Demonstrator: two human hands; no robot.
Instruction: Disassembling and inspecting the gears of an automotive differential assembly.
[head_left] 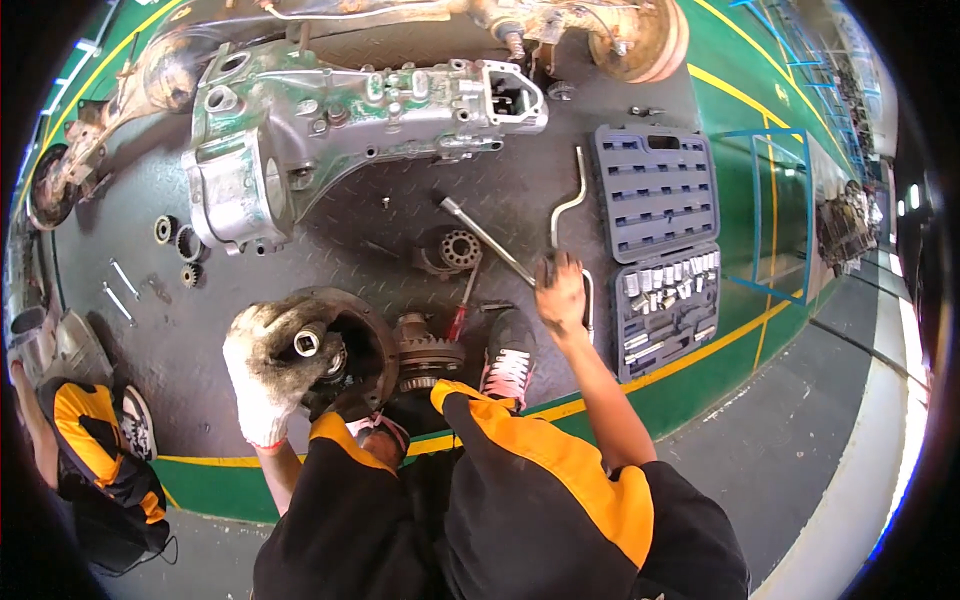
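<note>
My left hand (268, 365), in a dirty white knit glove, is closed around a steel socket (307, 342) at the round housing (371, 345); the socket's square opening faces up. My bare right hand (560, 295) has its fingers curled on the end of a long bar wrench (485, 237), whose head points up and left. A bent crank handle (570, 190) lies just beyond that hand, partly hidden by it. A ring gear assembly (430, 360) sits beside the housing, and a red-handled screwdriver (458, 320) lies near my shoe.
A large metal casing (330, 130) and rusty axle (170, 70) fill the back. An open socket case (655, 190) is at right. Bearing rings (189, 243), two spanners (117, 303) and a bearing part (445, 255) lie on the plate floor (530, 170). A co-worker's leg (80, 430) is at left.
</note>
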